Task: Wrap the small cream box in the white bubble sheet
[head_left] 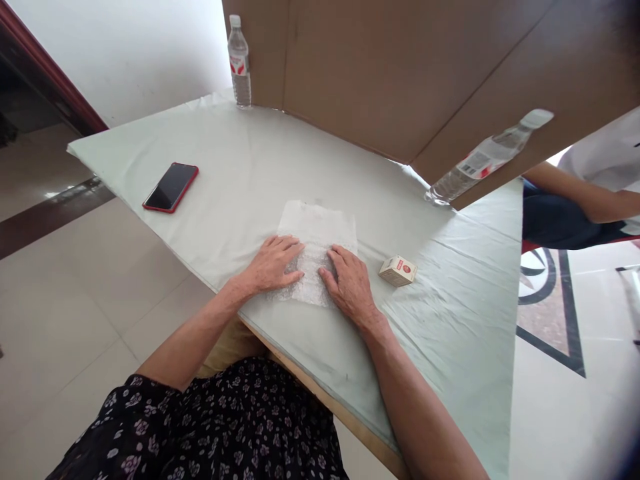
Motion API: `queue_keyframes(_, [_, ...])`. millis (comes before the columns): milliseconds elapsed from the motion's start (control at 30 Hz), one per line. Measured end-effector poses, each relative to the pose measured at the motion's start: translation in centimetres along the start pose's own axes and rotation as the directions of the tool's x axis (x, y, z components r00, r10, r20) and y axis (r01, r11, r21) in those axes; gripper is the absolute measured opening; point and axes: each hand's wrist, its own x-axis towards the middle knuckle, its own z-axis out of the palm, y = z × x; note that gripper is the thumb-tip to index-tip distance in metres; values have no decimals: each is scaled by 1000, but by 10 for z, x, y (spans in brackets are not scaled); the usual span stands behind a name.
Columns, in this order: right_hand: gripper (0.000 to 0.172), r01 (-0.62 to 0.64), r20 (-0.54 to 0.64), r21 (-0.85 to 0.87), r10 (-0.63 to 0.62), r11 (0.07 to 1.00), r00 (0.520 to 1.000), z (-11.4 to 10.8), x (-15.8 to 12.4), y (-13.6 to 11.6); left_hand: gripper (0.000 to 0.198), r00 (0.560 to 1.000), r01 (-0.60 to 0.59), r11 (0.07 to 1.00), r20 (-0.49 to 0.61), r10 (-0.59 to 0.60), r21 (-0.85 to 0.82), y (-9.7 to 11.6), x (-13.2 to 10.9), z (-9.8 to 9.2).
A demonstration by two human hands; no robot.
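A sheet of clear bubble wrap (317,230) lies flat on the pale green tablecloth. My left hand (275,265) rests palm down on its left side, fingers stretched out and holding nothing. On the right side of the sheet lies my right hand (349,280), also palm down, with its fingers apart. Between the two hands a strip of the wrap shows. Just right of my right hand sits a small beige box (398,271) with a red mark.
A phone in a red case (171,187) lies at the table's left. Tall brown cardboard (360,73) stands across the back, with one water bottle (240,63) at its left and another bottle (490,160) at its right. Another person's arm (580,193) shows beyond the right edge.
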Motion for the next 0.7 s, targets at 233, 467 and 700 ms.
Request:
queue_keyframes(233, [38, -21, -20, 17, 22, 1000, 1000, -8, 2, 2, 83, 998, 21, 998, 63, -17, -67, -9, -8, -4])
queue_keyframes(467, [27, -90, -264, 21, 92, 996, 960, -58, 4, 28, 72, 995, 94, 991, 51, -90, -92, -4, -4, -1])
queue_keyframes(700, [39, -404, -57, -52, 401, 913, 914, -102, -15, 77, 77, 997, 48, 995, 69, -42, -88, -5, -7, -1])
